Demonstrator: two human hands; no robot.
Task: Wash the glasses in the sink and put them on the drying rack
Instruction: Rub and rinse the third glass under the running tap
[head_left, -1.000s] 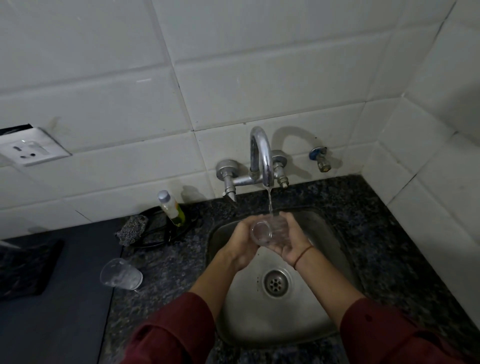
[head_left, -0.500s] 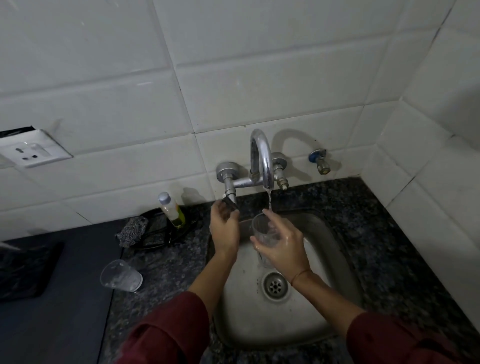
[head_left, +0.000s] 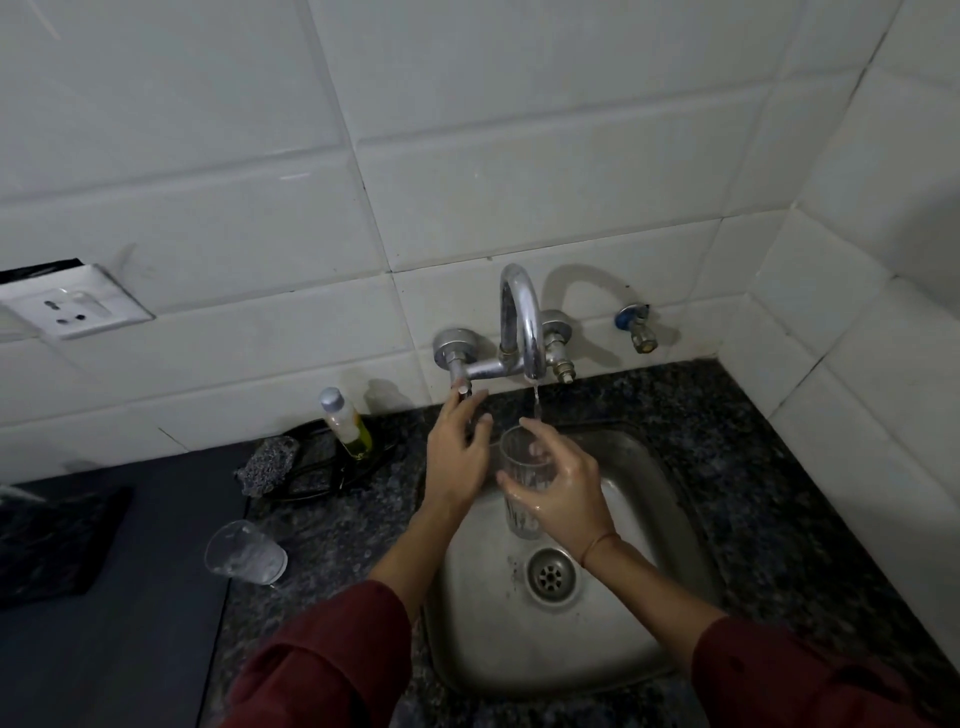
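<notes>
A: What does the held glass look like?
B: Clear tumbler, upright, mouth up, faint vertical ribbing low on its wall; it hangs over the steel sink, under the thin stream from the tap spout.

A: Any second glass?
B: One more clear glass lies on its side on the speckled counter, well to the left of the grip, wet inside.

A: Readable writing?
B: None; the small bottle of yellow liquid behind and left of the grip shows no legible label.

A: Pose of the right hand?
B: Wet, fingers curled round the tumbler's wall from the right, thumb on the near side, closed firmly on it; a thin cord circles the wrist.

A: And the left hand?
B: Just left of the grip, touching the tumbler's side, fingers spread and raised to the tap's left valve handle, fingertips on it; whether they pinch it cannot be told
</notes>
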